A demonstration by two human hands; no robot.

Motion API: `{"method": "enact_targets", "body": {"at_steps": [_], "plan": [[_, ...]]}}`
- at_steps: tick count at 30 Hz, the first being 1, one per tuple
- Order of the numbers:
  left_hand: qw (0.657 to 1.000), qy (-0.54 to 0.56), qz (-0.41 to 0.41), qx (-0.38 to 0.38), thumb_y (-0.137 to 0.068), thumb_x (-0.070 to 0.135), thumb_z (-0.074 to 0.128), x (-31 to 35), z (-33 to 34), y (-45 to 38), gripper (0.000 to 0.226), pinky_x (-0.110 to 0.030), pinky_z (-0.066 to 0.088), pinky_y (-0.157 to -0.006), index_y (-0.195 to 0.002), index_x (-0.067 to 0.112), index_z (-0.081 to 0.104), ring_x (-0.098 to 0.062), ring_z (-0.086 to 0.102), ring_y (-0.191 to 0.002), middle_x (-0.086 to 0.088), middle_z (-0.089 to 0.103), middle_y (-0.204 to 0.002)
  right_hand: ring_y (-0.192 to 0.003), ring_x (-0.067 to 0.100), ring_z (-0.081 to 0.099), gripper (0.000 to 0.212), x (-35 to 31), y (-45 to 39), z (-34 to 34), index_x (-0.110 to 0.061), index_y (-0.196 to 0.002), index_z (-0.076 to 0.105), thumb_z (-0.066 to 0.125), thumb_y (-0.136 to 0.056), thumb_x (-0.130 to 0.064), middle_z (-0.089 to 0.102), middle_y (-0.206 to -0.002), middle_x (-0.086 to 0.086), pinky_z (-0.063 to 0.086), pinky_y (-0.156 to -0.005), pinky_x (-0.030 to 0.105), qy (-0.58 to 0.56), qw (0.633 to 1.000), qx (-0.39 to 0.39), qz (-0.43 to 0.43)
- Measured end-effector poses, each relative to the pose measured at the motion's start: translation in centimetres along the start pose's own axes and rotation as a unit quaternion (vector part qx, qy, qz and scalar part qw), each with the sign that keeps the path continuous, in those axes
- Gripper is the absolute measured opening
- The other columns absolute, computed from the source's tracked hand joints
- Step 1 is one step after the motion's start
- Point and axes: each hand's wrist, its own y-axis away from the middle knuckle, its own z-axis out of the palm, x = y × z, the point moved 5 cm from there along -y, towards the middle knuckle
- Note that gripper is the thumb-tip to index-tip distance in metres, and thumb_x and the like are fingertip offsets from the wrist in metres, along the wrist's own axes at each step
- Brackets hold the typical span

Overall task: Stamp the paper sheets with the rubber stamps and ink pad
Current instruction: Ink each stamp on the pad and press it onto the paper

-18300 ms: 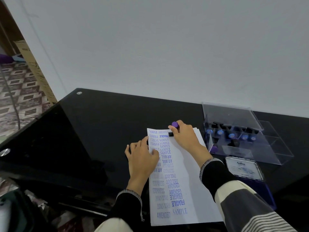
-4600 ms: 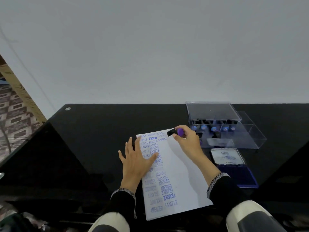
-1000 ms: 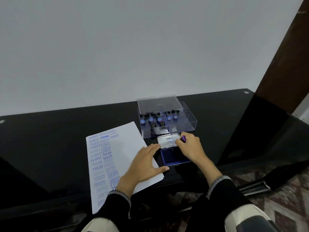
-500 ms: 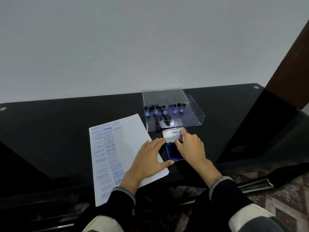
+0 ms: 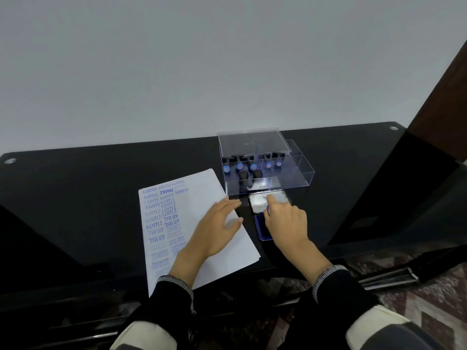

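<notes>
While the right hand (image 5: 285,221) curls around a small rubber stamp with a purple knob (image 5: 267,210), only a sliver of which shows between the fingers, it holds it down over the open blue ink pad (image 5: 261,229), whose white-labelled lid (image 5: 257,202) stands raised just behind. The left hand (image 5: 214,228) lies flat with its fingers straight on the white paper sheets (image 5: 202,193), already printed with blue words down their left side, on the black glass table (image 5: 75,188). The stamp looks light and rigid, best pinched at the knob, clear of the inked face. The pad is probably soft and wet, so a light press should do. The thin sheets would slide easily on the glass and need a flat palm. More stamps (image 5: 238,168) stand in the clear plastic box (image 5: 298,173) beyond the pad.
</notes>
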Motion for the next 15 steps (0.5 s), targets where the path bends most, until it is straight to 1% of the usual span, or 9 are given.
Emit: {"method": "enact_targets", "body": {"at_steps": [1, 2, 3, 4, 6, 9, 11, 13, 15], "plan": [[1.000, -0.004, -0.005, 0.014, -0.099, 0.029, 0.050, -0.5, -0.6, 0.1, 0.044, -0.012, 0.002, -0.113, -0.142, 0.022, 0.045, -0.001, 0.018, -0.143, 0.010, 0.040, -0.149, -0.041, 0.024, 0.041, 0.016, 0.2, 0.0, 0.1, -0.011, -0.080, 0.054, 0.069, -0.080, -0.015, 0.044, -0.050, 0.003, 0.015, -0.041, 0.022, -0.015, 1.000, -0.009, 0.013], [1.000, -0.011, -0.009, 0.026, -0.099, 0.027, 0.050, -1.1, -1.2, 0.1, 0.042, -0.016, 0.005, -0.115, -0.141, 0.022, 0.046, -0.002, 0.019, -0.142, 0.009, 0.041, -0.148, -0.051, 0.024, 0.041, 0.010, 0.7, -0.1, 0.2, -0.013, -0.086, 0.051, 0.059, -0.088, -0.018, 0.045, -0.059, 0.003, 0.024, -0.045, 0.026, -0.035, 0.999, -0.004, 0.026], [0.999, -0.018, -0.017, 0.036, -0.099, 0.025, 0.050, -1.6, -1.8, 0.2, 0.041, -0.020, 0.008, -0.117, -0.140, 0.022, 0.047, -0.002, 0.019, -0.142, 0.009, 0.042, -0.148, -0.060, 0.024, 0.042, 0.009, 1.4, -0.1, 0.6, -0.016, -0.089, 0.046, 0.051, -0.093, -0.021, 0.046, -0.067, 0.003, 0.030, -0.052, 0.029, -0.063, 0.996, -0.019, 0.053], [0.998, -0.021, -0.033, 0.045, -0.100, 0.025, 0.049, -2.2, -2.4, 0.4, 0.040, -0.022, 0.010, -0.116, -0.140, 0.024, 0.047, -0.002, 0.019, -0.142, 0.010, 0.042, -0.148, -0.065, 0.024, 0.042, 0.011, 1.8, 0.0, 0.7, -0.017, -0.089, 0.041, 0.048, -0.095, -0.023, 0.046, -0.071, 0.002, 0.032, -0.057, 0.030, -0.089, 0.994, -0.020, 0.064], [0.995, -0.022, -0.073, 0.065, -0.100, 0.027, 0.047, -3.5, -3.6, 0.7, 0.039, -0.024, 0.013, -0.113, -0.139, 0.028, 0.047, -0.003, 0.020, -0.143, 0.012, 0.040, -0.148, -0.066, 0.025, 0.044, 0.017, 2.4, 0.0, 0.8, -0.016, -0.082, 0.038, 0.049, -0.093, -0.023, 0.049, -0.072, 0.003, 0.032, -0.059, 0.031, -0.125, 0.988, -0.015, 0.084], [0.988, -0.024, -0.113, 0.098, -0.100, 0.027, 0.046, -5.2, -5.3, 1.4, 0.037, -0.031, 0.018, -0.114, -0.137, 0.029, 0.049, -0.007, 0.021, -0.144, 0.010, 0.040, -0.149, -0.067, 0.026, 0.046, 0.019, 2.5, -0.3, 1.1, -0.016, -0.077, 0.039, 0.051, -0.091, -0.022, 0.053, -0.073, 0.006, 0.034, -0.059, 0.031, -0.153, 0.983, -0.024, 0.094], [0.984, -0.028, -0.132, 0.115, -0.100, 0.025, 0.047, -6.0, -6.4, 1.8, 0.036, -0.034, 0.018, -0.115, -0.136, 0.029, 0.050, -0.008, 0.021, -0.144, 0.009, 0.041, -0.149, -0.070, 0.026, 0.049, 0.014, 2.2, -0.5, 0.9, -0.016, -0.083, 0.043, 0.050, -0.092, -0.022, 0.055, -0.077, 0.006, 0.036, -0.061, 0.031, -0.142, 0.986, -0.032, 0.085], [0.980, -0.030, -0.150, 0.130, -0.100, 0.022, 0.047, -6.6, -7.4, 2.2, 0.035, -0.038, 0.019, -0.117, -0.135, 0.027, 0.052, -0.009, 0.021, -0.144, 0.008, 0.041, -0.148, -0.075, 0.027, 0.054, 0.009, 1.8, -0.7, 0.7, -0.014, -0.093, 0.049, 0.048, -0.094, -0.023, 0.061, -0.084, 0.008, 0.037, -0.063, 0.031, -0.110, 0.991, -0.033, 0.071], [0.976, -0.034, -0.160, 0.144, -0.100, 0.019, 0.047, -7.1, -8.3, 2.6, 0.035, -0.039, 0.019, -0.118, -0.135, 0.024, 0.053, -0.009, 0.022, -0.144, 0.007, 0.043, -0.147, -0.080, 0.028, 0.058, 0.013, 1.4, -0.6, 0.6, -0.013, -0.102, 0.051, 0.046, -0.096, -0.024, 0.064, -0.091, 0.009, 0.037, -0.062, 0.031, -0.072, 0.995, -0.037, 0.063]]}}
